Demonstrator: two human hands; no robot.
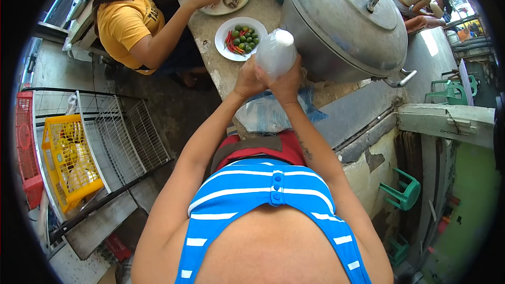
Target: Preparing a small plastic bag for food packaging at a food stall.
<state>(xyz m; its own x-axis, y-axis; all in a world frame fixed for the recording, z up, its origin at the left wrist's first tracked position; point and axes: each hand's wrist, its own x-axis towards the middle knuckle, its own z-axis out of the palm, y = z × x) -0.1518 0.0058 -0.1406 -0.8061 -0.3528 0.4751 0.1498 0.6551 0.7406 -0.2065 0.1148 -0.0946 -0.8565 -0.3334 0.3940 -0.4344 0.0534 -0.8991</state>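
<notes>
My left hand (249,78) and my right hand (287,81) together grip a translucent plastic bag (274,57) from below and the sides. The bag is upright and puffed out, with a rounded white top (285,39); what is inside it cannot be made out. Just past the bag, a white plate (221,49) holds small green citrus fruits (247,40) and red chilies (232,46). Under my wrists, a clear-and-blue plastic packet (264,115) lies at the near edge of the worn table (211,57).
A large lidded metal pot (315,43) stands close to my right hand, its side handle (400,80) sticking out. A person in a yellow shirt (122,27) reaches to an oval plate of food (244,3). A wire rack (118,134) with a yellow basket (92,189) is at left.
</notes>
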